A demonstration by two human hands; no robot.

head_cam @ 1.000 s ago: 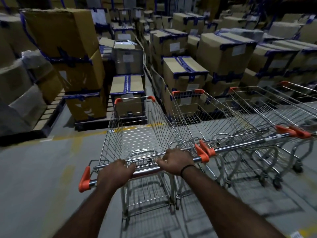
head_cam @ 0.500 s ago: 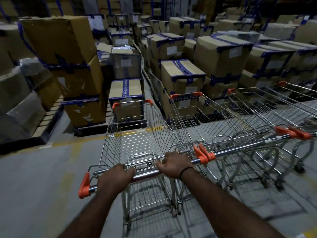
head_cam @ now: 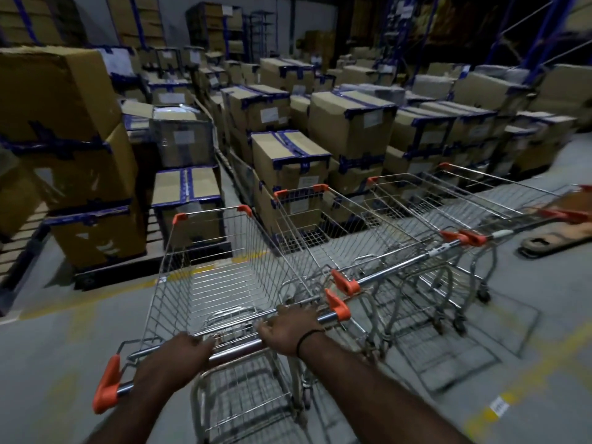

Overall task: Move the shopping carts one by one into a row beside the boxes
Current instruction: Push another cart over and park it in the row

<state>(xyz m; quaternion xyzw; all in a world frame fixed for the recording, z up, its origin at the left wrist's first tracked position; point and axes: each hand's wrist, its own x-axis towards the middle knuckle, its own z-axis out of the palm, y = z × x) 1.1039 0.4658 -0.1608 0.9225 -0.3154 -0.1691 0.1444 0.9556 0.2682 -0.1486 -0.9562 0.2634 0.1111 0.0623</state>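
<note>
Both hands grip the handle bar [head_cam: 237, 349] of one shopping cart [head_cam: 224, 277]; the row is partly built.
Left hand [head_cam: 174, 358] and right hand [head_cam: 290, 331] curl over the bar, and the basket runs ahead of them toward the boxes [head_cam: 349, 129]. Just right of the hands, at least two parked carts [head_cam: 368, 232] stand side by side. This one seems nearly level with them and is not yet released.

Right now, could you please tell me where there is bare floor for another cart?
Free: the floor left of the held cart, up to the left boxes, and behind the parked carts. Crowded: to its right, those carts stand side by side.
</note>
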